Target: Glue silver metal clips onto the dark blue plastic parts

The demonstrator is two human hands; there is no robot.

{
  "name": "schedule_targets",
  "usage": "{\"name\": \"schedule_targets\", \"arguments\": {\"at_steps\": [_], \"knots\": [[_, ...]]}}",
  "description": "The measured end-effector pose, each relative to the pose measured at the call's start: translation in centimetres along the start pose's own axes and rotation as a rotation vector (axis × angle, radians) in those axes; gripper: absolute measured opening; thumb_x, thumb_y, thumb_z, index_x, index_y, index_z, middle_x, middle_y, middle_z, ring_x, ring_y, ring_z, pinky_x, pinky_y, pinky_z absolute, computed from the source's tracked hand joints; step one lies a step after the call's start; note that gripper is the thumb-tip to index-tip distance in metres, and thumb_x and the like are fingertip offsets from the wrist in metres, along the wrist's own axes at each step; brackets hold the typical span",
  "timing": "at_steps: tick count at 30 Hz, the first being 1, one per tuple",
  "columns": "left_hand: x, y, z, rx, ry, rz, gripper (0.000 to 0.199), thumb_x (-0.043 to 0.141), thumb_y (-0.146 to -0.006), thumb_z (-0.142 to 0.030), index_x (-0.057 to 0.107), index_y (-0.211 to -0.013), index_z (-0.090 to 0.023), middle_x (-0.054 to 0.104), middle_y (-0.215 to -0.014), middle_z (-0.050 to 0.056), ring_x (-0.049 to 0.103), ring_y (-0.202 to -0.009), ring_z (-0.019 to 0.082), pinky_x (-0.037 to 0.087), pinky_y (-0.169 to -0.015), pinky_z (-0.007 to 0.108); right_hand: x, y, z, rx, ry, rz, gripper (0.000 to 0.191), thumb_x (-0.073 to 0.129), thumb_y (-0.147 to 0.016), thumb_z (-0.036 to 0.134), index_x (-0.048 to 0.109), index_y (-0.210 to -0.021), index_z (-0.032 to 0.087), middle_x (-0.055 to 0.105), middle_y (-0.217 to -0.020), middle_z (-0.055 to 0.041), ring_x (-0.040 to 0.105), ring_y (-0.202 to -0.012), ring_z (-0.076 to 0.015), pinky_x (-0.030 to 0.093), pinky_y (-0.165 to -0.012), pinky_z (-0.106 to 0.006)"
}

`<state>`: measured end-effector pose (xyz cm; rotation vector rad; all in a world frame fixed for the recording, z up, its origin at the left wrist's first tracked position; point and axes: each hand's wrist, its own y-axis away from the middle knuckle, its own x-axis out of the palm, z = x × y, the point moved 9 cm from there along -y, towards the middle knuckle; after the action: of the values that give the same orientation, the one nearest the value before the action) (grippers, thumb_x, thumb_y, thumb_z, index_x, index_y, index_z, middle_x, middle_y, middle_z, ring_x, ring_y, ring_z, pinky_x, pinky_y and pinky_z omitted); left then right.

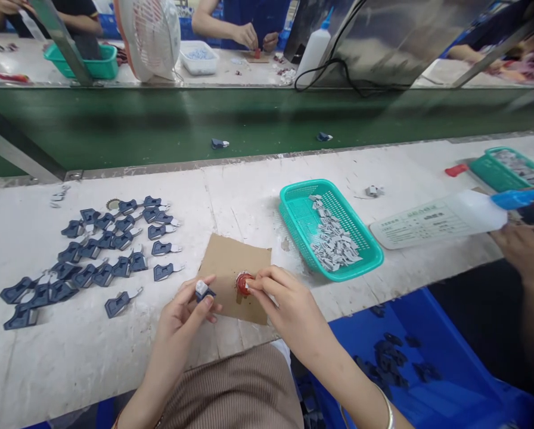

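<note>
My left hand (184, 319) holds a small dark blue plastic part with a light grey piece (201, 288) on top, between thumb and fingers. Just to the right, my right hand (289, 301) pinches a small light grey plastic piece (248, 285) over a round red cap (241, 282). A pale crust rings the cap's rim. Under the cap lies a square of brown cardboard (224, 256). Rows of dark blue parts with light grey tips (103, 274) cover the table at left. A green basket (289, 193) of small grey pieces stands to the right.
Behind the table runs a green conveyor belt (160, 131) carrying two blue parts. A white bottle with blue nozzle (441, 217) is at right, near another person's hand (526, 250). Below the table edge sits a blue bin (455, 351) with dark parts. Other people work across the belt.
</note>
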<state>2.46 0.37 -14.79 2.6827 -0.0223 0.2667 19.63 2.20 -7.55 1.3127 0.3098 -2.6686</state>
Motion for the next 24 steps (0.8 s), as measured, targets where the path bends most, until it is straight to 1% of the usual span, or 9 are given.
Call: {"name": "schedule_targets", "arguments": {"at_steps": [2,4,5,9,12,15,19,21,24], "knots": [[-0.3,-0.1,-0.2,0.018,-0.054,-0.017,0.040,0.070,-0.082,-0.041,0.071,-0.117,-0.023,0.067,-0.098,0.004,0.062,-0.074,0.014,0.052,-0.063,0.024,0.0,0.0,0.1,0.001,0.017,-0.005,0.024,0.047,-0.099,0.019,0.069,-0.088,0.019,0.064,-0.087,-0.0065,0.062,-0.083,-0.0190,0.053,-0.074,-0.033],[-0.2,-0.2,-0.1,0.002,-0.059,-0.005,0.041,0.070,-0.081,-0.041,0.071,-0.117,-0.021,0.068,-0.089,0.004,0.063,-0.070,0.014,0.052,-0.060,0.024,0.0,0.0,0.1,0.006,0.022,-0.005,0.025,0.048,-0.098,0.019,0.069,-0.087,0.019,0.064,-0.087,-0.0068,0.061,-0.083,-0.0192,0.053,-0.073,-0.033],[-0.1,-0.3,0.1,-0.013,-0.041,0.002,0.040,0.071,-0.081,-0.041,0.072,-0.116,-0.021,0.070,-0.087,0.004,0.064,-0.071,0.015,0.053,-0.060,0.024,0.1,0.0,0.1,0.010,0.017,-0.002,0.024,0.048,-0.098,0.019,0.069,-0.086,0.019,0.064,-0.087,-0.0067,0.061,-0.082,-0.0190,0.053,-0.073,-0.033],[0.4,-0.4,0.4,-0.053,0.080,0.009,0.032,0.076,-0.076,-0.037,0.075,-0.104,-0.021,0.074,-0.103,0.006,0.069,-0.090,0.020,0.058,-0.072,0.026,0.1,0.1,-0.1,0.026,-0.019,-0.002,0.023,0.049,-0.097,0.019,0.070,-0.087,0.019,0.064,-0.088,-0.0066,0.061,-0.083,-0.0189,0.052,-0.074,-0.033],[1.2,-0.3,0.5,-0.065,0.139,0.033,0.028,0.078,-0.075,-0.034,0.074,-0.099,-0.020,0.075,-0.102,0.006,0.070,-0.092,0.020,0.058,-0.076,0.027,-0.2,0.0,-0.3,0.057,-0.080,-0.011,0.022,0.052,-0.096,0.017,0.071,-0.087,0.020,0.065,-0.088,-0.0064,0.062,-0.085,-0.0192,0.052,-0.076,-0.034],[1.8,-0.2,0.4,-0.053,0.154,0.065,0.026,0.077,-0.077,-0.032,0.073,-0.099,-0.020,0.076,-0.101,0.006,0.071,-0.090,0.019,0.058,-0.073,0.024,-0.6,-0.2,-1.1,0.171,-0.276,0.004,0.017,0.058,-0.092,0.018,0.074,-0.087,0.022,0.067,-0.088,-0.0052,0.065,-0.085,-0.0182,0.052,-0.077,-0.033],[2.5,-0.1,0.0,-0.023,0.150,0.087,0.022,0.076,-0.079,-0.030,0.072,-0.099,-0.021,0.076,-0.103,0.005,0.072,-0.089,0.017,0.058,-0.071,0.022,-0.4,-0.2,-1.9,0.335,-0.721,0.026,0.006,0.072,-0.082,0.025,0.076,-0.083,0.022,0.071,-0.091,-0.0048,0.067,-0.088,-0.0187,0.055,-0.081,-0.034],[2.9,0.1,-0.4,0.005,0.150,0.101,0.020,0.075,-0.080,-0.029,0.073,-0.098,-0.022,0.076,-0.103,0.004,0.072,-0.086,0.016,0.058,-0.070,0.021,0.1,-0.3,-1.7,0.371,-0.905,0.050,0.006,0.076,-0.078,0.027,0.077,-0.081,0.022,0.071,-0.091,-0.0042,0.068,-0.088,-0.0182,0.056,-0.082,-0.033],[3.4,0.3,-1.1,0.038,0.170,0.115,0.016,0.075,-0.081,-0.027,0.074,-0.096,-0.022,0.076,-0.101,0.002,0.071,-0.082,0.013,0.058,-0.070,0.019,0.9,-0.4,-1.2,0.405,-1.046,0.078,0.007,0.080,-0.074,0.026,0.078,-0.080,0.024,0.072,-0.090,-0.0029,0.068,-0.089,-0.0169,0.056,-0.083,-0.031]]}}
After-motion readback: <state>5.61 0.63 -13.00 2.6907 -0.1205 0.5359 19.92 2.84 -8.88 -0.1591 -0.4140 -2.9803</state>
